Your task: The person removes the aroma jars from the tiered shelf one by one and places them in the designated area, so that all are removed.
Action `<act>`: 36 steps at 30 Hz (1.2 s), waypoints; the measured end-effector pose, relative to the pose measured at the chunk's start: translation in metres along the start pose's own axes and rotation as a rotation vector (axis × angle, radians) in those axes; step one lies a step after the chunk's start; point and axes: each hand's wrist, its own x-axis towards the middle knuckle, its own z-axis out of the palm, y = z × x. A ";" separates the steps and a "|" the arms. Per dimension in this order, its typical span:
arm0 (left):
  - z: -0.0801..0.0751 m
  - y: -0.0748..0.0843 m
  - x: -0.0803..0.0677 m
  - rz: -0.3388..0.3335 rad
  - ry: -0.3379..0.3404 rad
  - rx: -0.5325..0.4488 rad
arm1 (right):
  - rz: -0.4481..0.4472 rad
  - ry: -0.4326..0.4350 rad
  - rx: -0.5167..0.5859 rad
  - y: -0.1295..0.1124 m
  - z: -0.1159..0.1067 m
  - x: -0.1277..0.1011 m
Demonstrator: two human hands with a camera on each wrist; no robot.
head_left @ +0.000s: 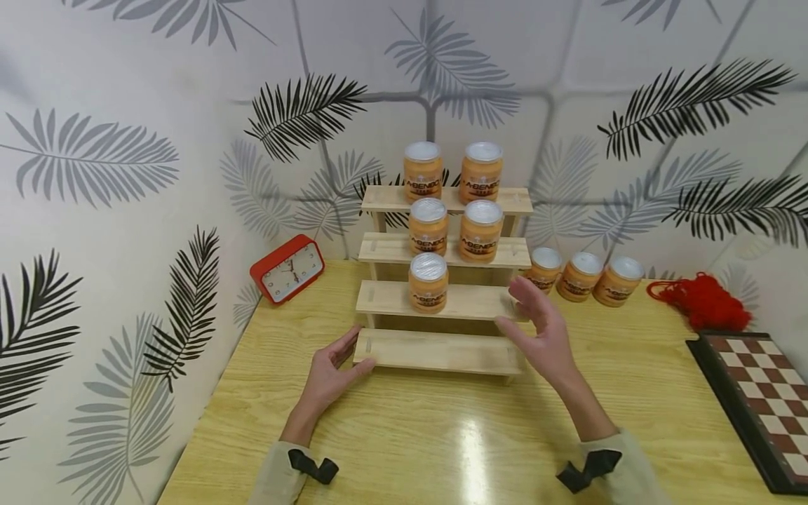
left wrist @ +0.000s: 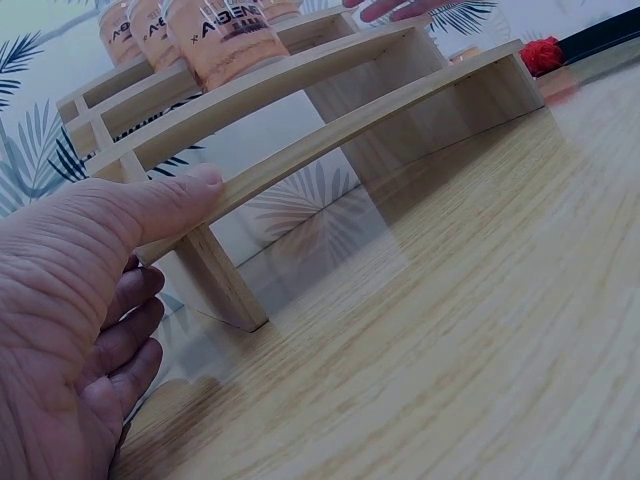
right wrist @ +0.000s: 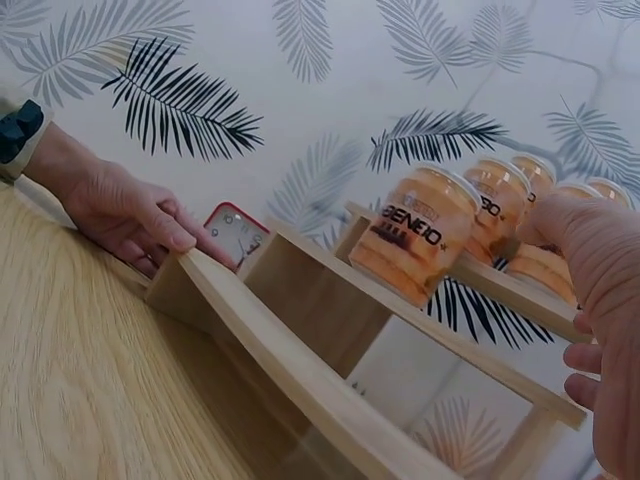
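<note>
A stepped wooden rack (head_left: 442, 351) with several tiers stands at the table's back. Orange jars with silver lids sit on it: two on top (head_left: 423, 170), two on the second tier (head_left: 482, 230), one on the third tier (head_left: 428, 282). My left hand (head_left: 344, 358) lies at the rack's left end, its thumb (left wrist: 190, 190) touching the lowest step's edge, fingers relaxed. My right hand (head_left: 530, 312) hovers at the rack's right end with straight fingers and holds nothing. In the right wrist view the nearest jar (right wrist: 415, 240) is just left of my right hand (right wrist: 600, 300).
Three more orange jars (head_left: 583, 275) stand on the table (head_left: 442, 449) right of the rack. A red alarm clock (head_left: 287, 268) leans at the back left. Red yarn (head_left: 703, 300) and a chessboard (head_left: 757, 400) lie at the right. Leaf-patterned walls close in behind and left.
</note>
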 end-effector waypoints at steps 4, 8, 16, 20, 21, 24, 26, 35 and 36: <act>0.000 0.000 0.000 -0.001 0.000 -0.001 | 0.001 -0.042 0.000 -0.006 0.010 0.005; 0.001 0.001 -0.001 -0.002 0.004 -0.002 | -0.001 -0.072 0.019 -0.008 0.023 0.010; 0.000 0.001 0.000 0.022 0.000 -0.006 | 0.001 -0.131 0.014 -0.007 0.045 0.020; 0.000 0.001 0.000 0.023 0.001 -0.009 | 0.015 -0.156 0.007 -0.007 0.052 0.023; 0.000 0.000 0.000 0.024 0.000 -0.009 | 0.020 -0.160 0.006 -0.007 0.054 0.024; 0.000 -0.001 0.000 0.022 0.000 -0.009 | 0.027 -0.164 -0.003 -0.008 0.059 0.027; 0.000 -0.001 0.000 0.017 0.002 -0.008 | 0.031 -0.167 -0.010 -0.008 0.062 0.028; 0.000 0.001 0.001 -0.005 -0.001 -0.016 | 0.053 -0.203 -0.026 -0.007 0.076 0.037; 0.000 0.001 0.001 -0.004 -0.001 -0.018 | 0.055 -0.206 -0.028 -0.008 0.077 0.038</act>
